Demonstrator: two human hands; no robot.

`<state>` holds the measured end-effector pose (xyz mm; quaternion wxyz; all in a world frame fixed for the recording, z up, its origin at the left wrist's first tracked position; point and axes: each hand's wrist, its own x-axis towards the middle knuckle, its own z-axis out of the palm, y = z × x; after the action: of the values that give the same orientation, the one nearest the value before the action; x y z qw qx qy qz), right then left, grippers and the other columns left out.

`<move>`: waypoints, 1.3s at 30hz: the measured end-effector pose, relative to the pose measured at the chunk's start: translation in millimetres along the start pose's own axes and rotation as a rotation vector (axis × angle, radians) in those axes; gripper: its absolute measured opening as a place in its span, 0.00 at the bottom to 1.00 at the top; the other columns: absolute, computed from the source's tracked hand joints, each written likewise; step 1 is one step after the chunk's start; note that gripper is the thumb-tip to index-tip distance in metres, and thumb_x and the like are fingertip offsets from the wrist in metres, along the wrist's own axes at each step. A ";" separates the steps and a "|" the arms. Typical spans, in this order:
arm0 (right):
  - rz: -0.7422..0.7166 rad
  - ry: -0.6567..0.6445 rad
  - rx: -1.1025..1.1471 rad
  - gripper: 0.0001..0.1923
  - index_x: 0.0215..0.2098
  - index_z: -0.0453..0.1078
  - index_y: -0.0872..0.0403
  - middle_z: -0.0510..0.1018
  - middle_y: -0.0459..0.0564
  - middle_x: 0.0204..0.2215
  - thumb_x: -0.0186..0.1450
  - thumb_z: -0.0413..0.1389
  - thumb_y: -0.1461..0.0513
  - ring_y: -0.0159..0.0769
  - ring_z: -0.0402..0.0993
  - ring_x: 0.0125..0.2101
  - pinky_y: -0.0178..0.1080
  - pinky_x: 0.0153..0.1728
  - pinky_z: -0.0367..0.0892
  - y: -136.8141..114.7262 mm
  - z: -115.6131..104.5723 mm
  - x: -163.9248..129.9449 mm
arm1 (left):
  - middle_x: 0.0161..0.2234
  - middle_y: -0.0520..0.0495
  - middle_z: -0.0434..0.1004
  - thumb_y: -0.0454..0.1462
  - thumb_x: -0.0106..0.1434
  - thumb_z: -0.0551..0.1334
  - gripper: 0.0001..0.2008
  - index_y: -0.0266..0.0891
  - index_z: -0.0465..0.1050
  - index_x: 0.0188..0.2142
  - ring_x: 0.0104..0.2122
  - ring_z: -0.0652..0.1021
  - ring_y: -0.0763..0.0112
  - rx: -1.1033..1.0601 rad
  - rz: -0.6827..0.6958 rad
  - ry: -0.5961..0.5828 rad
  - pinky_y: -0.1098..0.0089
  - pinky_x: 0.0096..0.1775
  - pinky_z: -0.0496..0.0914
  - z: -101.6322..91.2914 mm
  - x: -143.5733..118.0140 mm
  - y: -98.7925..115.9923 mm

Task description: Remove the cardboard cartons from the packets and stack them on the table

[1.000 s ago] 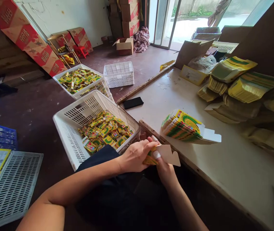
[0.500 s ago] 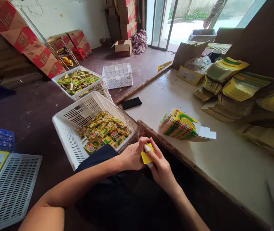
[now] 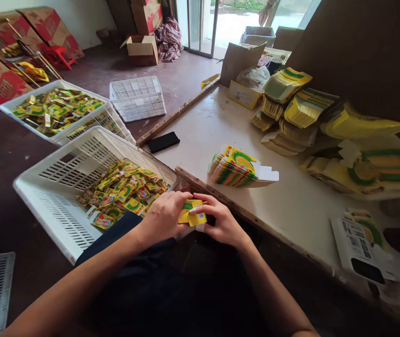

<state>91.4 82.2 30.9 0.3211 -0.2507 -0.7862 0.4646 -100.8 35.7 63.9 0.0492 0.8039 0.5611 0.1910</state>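
Note:
Between my two hands, above my lap, is a small yellow and green carton (image 3: pixel 185 213) with an end flap standing out towards the right. My left hand (image 3: pixel 165 213) grips its left side with the fingers wrapped round it. On the other side my right hand (image 3: pixel 223 220) pinches the flap end, with white wrapping on a fingertip. The carton's far side is hidden by my fingers. Just left of my hands, a white plastic crate (image 3: pixel 45 199) holds many small filled yellow cartons (image 3: pixel 126 187). A row of flattened cartons (image 3: pixel 237 166) stands on the table beyond my right hand.
The table (image 3: pixel 200 126) has a raised wooden edge (image 3: pixel 228 201) near my arms. A black phone (image 3: pixel 164 142) lies by its left edge. Stacks of flat cartons (image 3: pixel 303 107) fill the right side. Another full crate (image 3: pixel 55 110) and an upturned crate (image 3: pixel 137 98) stand on the floor.
My view has swung to the right. The carton has turned in my hands, so its printed green and yellow face now shows, and my left hand has spread further along it.

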 end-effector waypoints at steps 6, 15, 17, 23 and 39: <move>0.042 0.205 0.029 0.22 0.49 0.68 0.51 0.69 0.58 0.58 0.56 0.60 0.67 0.45 0.68 0.57 0.46 0.54 0.67 4.9 25.4 -0.2 | 0.39 0.43 0.77 0.42 0.55 0.66 0.23 0.39 0.62 0.48 0.37 0.78 0.58 0.050 0.061 0.048 0.60 0.40 0.72 7.8 2.0 -0.2; 0.172 0.720 -0.588 0.14 0.48 0.68 0.52 0.78 0.56 0.43 0.63 0.56 0.61 0.47 0.73 0.46 0.52 0.50 0.67 13.9 -72.1 16.2 | 0.54 0.25 0.68 0.41 0.54 0.65 0.22 0.32 0.71 0.47 0.54 0.69 0.37 0.329 -0.311 -0.047 0.44 0.53 0.63 -22.7 -3.1 -42.2; 0.282 0.693 -0.701 0.14 0.46 0.69 0.53 0.79 0.57 0.41 0.61 0.57 0.64 0.49 0.73 0.43 0.54 0.48 0.67 24.0 -90.9 22.9 | 0.53 0.29 0.71 0.44 0.55 0.64 0.23 0.33 0.71 0.47 0.53 0.72 0.42 0.229 -0.278 -0.111 0.48 0.53 0.65 -19.5 -2.8 -39.4; 0.364 0.609 -0.719 0.15 0.41 0.68 0.52 0.77 0.53 0.34 0.56 0.60 0.67 0.45 0.73 0.36 0.48 0.41 0.69 40.1 -104.4 29.7 | 0.46 0.41 0.80 0.46 0.59 0.60 0.20 0.39 0.73 0.47 0.46 0.79 0.55 -0.052 -0.273 -0.318 0.59 0.49 0.71 -6.2 -1.6 -18.8; 0.199 0.317 0.424 0.17 0.43 0.61 0.48 0.73 0.43 0.29 0.57 0.59 0.63 0.33 0.73 0.28 0.35 0.30 0.71 -20.3 35.8 17.4 | 0.42 0.41 0.78 0.57 0.60 0.57 0.26 0.39 0.73 0.45 0.47 0.77 0.57 -1.295 -0.476 0.141 0.55 0.55 0.68 6.5 5.8 9.2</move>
<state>51.4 64.9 40.7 0.4383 -0.3235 -0.5829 0.6028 -88.6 38.6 62.1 0.5232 0.4533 0.4971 0.5231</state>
